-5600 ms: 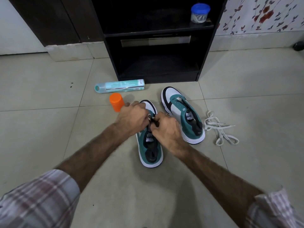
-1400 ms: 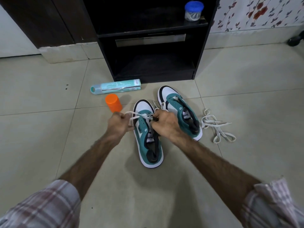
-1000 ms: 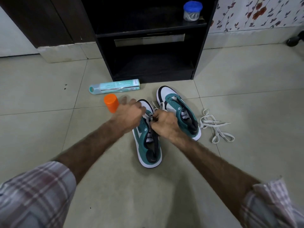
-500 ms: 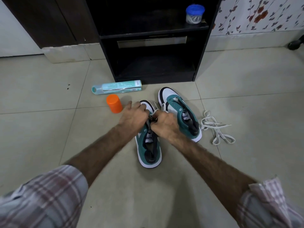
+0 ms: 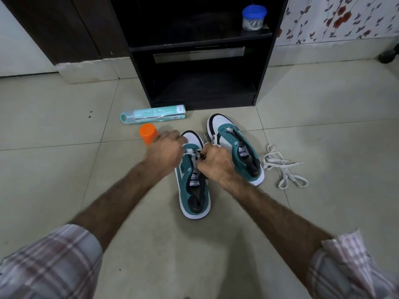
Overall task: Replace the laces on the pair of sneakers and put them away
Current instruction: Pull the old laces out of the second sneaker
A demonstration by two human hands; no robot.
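We log 2 teal-and-white sneakers on the tiled floor (image 5: 64,169). Near sneaker (image 5: 194,190) lies with its long axis 12-to-6, toe at 12 o'clock. Both hands sit over its front eyelets. Right hand (image 5: 216,162) has fingers curled, pinching the white lace (image 5: 191,152); left hand (image 5: 165,151) is blurred, fingers bent at the lace, grip unclear. Second sneaker (image 5: 235,147) lies at 2 o'clock, loose laces (image 5: 282,167) at 3. Black shelf unit (image 5: 263,61) stands at 12; orange cap (image 5: 148,132) at 10.

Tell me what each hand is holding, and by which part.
Right hand pinches the white lace near the sneaker's upper eyelets. Left hand is blurred; its hold cannot be told.
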